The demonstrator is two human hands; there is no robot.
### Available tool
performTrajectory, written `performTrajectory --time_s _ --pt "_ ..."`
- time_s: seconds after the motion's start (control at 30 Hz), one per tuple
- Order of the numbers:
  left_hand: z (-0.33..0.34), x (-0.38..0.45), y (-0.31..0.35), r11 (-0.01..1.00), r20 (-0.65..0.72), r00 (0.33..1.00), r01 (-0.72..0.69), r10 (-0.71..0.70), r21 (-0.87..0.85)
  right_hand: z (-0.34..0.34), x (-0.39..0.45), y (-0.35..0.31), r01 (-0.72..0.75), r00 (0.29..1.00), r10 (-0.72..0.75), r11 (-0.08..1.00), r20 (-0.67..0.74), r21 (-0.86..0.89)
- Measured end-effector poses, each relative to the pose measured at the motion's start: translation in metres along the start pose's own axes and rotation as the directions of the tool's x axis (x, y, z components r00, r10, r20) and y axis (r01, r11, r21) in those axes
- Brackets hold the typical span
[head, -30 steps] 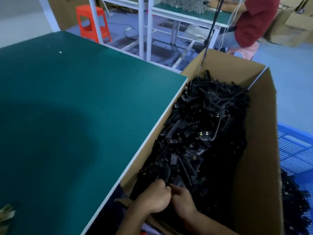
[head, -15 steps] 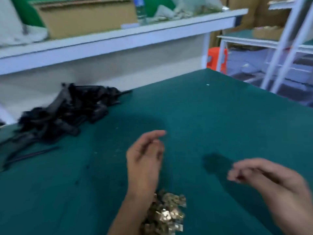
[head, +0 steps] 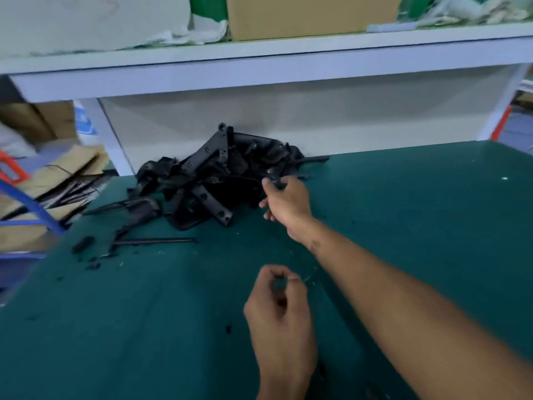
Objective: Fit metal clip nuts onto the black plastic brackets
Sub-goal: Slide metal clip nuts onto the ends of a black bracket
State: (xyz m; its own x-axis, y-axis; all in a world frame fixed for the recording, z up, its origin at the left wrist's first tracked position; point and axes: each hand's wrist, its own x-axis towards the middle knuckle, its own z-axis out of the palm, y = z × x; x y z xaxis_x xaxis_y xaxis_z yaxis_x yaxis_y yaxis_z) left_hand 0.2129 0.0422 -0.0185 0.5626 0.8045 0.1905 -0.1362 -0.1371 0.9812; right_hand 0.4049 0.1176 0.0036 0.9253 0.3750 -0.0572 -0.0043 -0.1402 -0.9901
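Observation:
A heap of black plastic brackets point(head: 213, 177) lies at the far edge of the green table point(head: 418, 226), against the white back panel. My right hand point(head: 287, 202) is stretched out to the heap's right side, and its fingers pinch the end of one black bracket point(head: 278, 184) there. My left hand point(head: 278, 310) hovers nearer to me over the table, fingers curled with thumb and forefinger touching; nothing shows between them. No metal clip nuts are in view.
A thin black rod point(head: 155, 241) and small black scraps point(head: 83, 244) lie left of the heap. A white shelf point(head: 259, 64) with a cardboard box point(head: 311, 15) hangs over the table's back. Cardboard boxes point(head: 52, 180) stand off the left edge.
The view swung from the carton of brackets to the table, then left to the heap. My right hand reached forward and took hold of a bracket. My left hand curled shut; the clip nuts left the view.

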Motion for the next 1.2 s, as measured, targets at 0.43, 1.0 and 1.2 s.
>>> performTrajectory --time_s 0.43,1.0,1.2 --pt "0.006 0.000 0.001 0.996 0.061 0.996 0.054 -0.058 0.077 0.014 0.089 -0.044 -0.181 0.930 0.287 0.902 -0.231 0.393" --pt "0.006 -0.012 0.002 0.832 0.019 0.939 -0.313 0.343 0.458 -0.161 -0.109 -0.008 0.548 0.730 -0.681 0.633 -0.057 -0.547" --pt "0.017 -0.038 0.015 0.422 0.320 0.883 -0.449 0.343 0.788 -0.163 -0.185 0.036 0.586 0.808 -0.564 0.739 0.171 -0.332"
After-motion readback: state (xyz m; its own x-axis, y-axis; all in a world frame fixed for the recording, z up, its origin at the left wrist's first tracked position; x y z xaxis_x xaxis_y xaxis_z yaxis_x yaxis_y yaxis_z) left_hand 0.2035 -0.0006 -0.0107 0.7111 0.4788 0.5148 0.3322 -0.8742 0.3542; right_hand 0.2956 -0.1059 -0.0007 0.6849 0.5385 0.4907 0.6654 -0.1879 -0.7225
